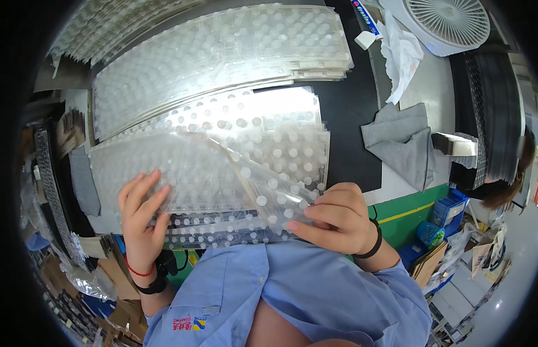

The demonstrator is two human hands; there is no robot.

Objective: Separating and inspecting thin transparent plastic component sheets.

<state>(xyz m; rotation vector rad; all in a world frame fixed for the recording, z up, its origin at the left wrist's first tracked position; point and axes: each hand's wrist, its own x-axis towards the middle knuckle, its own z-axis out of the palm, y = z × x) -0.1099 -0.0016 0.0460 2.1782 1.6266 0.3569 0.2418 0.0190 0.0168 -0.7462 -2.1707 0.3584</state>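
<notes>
clear dotted sheet (272, 188): right end lifted by right hand (345, 220)

the sheet lies over the near stack of similar sheets (289, 147), its right part bent up and curled. the right hand's fingers pinch its right end. the left hand's (139, 222) fingers are spread and slightly bent, resting on its left part without grasping. beyond stands a taller stack (222, 55); to the right, on the bench (390, 182), lie a folded grey cloth (399, 141) and a white fan (448, 26).
</notes>
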